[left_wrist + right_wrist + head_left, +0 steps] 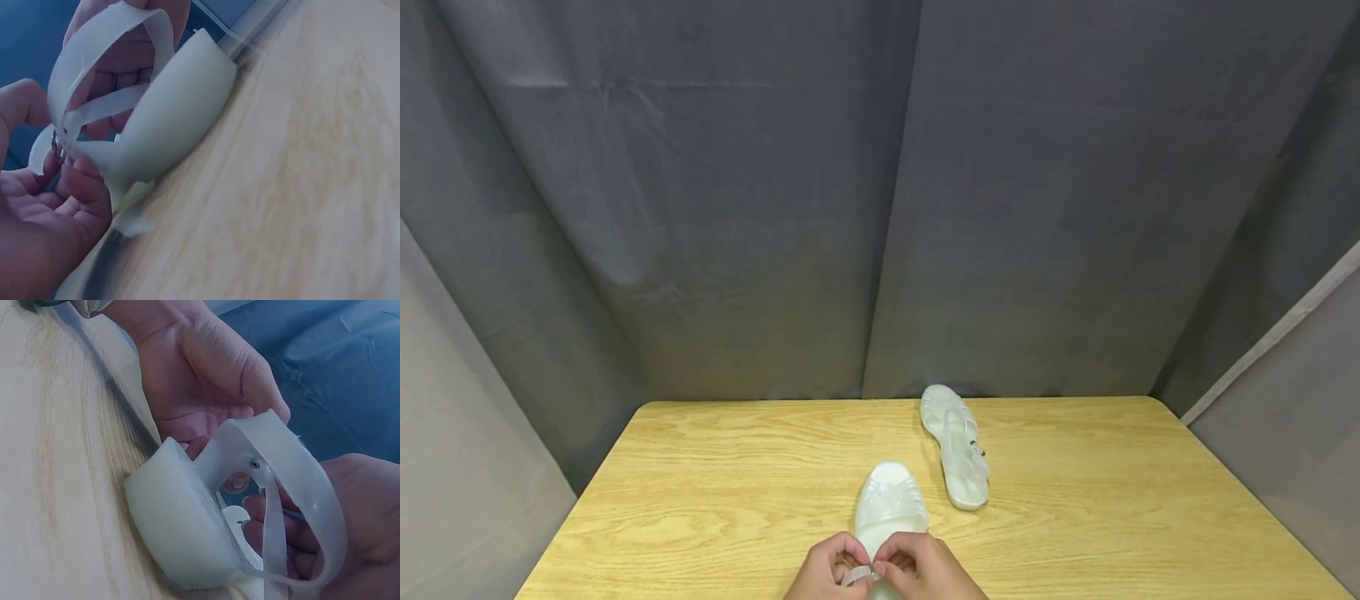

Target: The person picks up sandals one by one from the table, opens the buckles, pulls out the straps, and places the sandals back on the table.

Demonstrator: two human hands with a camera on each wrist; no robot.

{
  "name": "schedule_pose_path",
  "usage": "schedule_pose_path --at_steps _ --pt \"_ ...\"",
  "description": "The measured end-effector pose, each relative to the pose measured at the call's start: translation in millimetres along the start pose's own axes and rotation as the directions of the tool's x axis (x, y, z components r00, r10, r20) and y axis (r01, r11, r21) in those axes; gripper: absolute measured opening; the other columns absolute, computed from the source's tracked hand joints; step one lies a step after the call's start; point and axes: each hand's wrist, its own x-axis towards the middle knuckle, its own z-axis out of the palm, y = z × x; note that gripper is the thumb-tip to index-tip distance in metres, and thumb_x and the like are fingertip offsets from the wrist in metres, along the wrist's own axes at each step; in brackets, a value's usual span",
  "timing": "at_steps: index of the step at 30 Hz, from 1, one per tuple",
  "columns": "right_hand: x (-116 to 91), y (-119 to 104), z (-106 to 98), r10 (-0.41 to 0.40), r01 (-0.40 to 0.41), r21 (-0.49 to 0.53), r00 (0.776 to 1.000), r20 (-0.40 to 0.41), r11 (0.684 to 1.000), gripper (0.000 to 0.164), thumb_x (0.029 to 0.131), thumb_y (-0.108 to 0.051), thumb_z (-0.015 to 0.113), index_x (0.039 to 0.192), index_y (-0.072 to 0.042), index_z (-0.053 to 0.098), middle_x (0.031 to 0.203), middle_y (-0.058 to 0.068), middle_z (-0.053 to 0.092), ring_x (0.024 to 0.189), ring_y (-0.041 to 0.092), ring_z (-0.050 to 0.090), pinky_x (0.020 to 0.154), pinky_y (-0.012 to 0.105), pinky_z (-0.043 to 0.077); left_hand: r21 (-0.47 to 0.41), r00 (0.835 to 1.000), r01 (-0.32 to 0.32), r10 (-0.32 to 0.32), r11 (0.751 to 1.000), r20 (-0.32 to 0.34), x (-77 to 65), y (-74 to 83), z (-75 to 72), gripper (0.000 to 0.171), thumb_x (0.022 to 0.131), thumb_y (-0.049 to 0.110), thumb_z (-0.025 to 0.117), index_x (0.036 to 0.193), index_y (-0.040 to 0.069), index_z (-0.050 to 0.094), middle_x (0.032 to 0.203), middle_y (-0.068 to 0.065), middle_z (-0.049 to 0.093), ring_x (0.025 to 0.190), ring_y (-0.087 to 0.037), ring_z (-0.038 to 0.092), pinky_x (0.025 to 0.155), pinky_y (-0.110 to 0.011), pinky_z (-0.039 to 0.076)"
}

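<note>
A translucent white jelly sandal [891, 504] lies on the wooden table with its toe pointing away from me. Over its heel end, my left hand [831, 571] and right hand [931, 568] meet and pinch the thin ankle strap [856, 575] at its small metal buckle [58, 149]. The left wrist view has my left hand [53, 215] with thumb and fingers at the buckle. Above the heel [181, 525], the straps arch in a loop in the right wrist view, with curled fingers of my right hand [356, 525] behind them.
A matching sandal [955, 454] lies farther back and to the right, its sole on the table [722, 483] and its toe near the back edge. Grey cloth [760, 208] hangs behind the table and on both sides.
</note>
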Motion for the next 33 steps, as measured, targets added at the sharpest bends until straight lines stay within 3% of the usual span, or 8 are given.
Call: schedule_pose_path --at_steps 4,10,17,33 --pt "-0.4 -0.3 -0.9 -0.017 0.016 0.028 1.0 0.002 0.999 0.013 0.087 -0.02 0.067 0.086 -0.007 0.066 0.078 -0.003 0.066 0.069 -0.001 0.056 0.063 0.019 0.048 -0.025 1.0 -0.019 0.02 1.0 0.014 0.9 -3.4 -2.7 0.03 0.078 0.0 0.062 0.095 -0.02 0.045 0.076 0.001 0.053 0.056 0.0 0.047 0.052 -0.012 0.04" --pt "-0.2 2.4 -1.8 -0.016 0.014 0.084 1.0 0.026 0.996 0.016 0.087 -0.021 0.067 0.088 -0.005 0.065 0.079 -0.003 0.065 0.071 0.0 0.057 0.064 0.018 0.049 -0.065 0.999 -0.016 0.019 0.998 0.038 0.4 -4.0 -5.0 0.039 0.079 0.002 0.063 0.099 -0.024 0.042 0.078 0.002 0.055 0.062 0.0 0.051 0.056 -0.013 0.042" --pt "0.1 4.1 -2.3 -0.05 0.044 0.141 0.998 0.039 0.989 0.013 0.087 -0.015 0.067 0.089 -0.002 0.063 0.077 0.002 0.064 0.068 0.0 0.056 0.061 0.017 0.048 -0.087 0.998 -0.015 0.021 0.996 0.061 1.6 -4.2 -5.5 0.04 0.079 0.001 0.063 0.099 -0.024 0.039 0.078 0.003 0.053 0.061 0.001 0.048 0.054 -0.012 0.04" --pt "-1.9 6.6 -2.4 -0.044 0.041 0.136 0.999 0.016 0.99 0.016 0.085 -0.017 0.068 0.083 -0.003 0.061 0.071 -0.007 0.058 0.064 -0.001 0.054 0.058 0.016 0.046 -0.059 0.999 -0.025 0.027 0.998 0.03 0.2 -1.9 -2.6 0.037 0.077 0.001 0.063 0.097 -0.022 0.041 0.078 0.001 0.05 0.064 -0.001 0.05 0.057 -0.013 0.041"
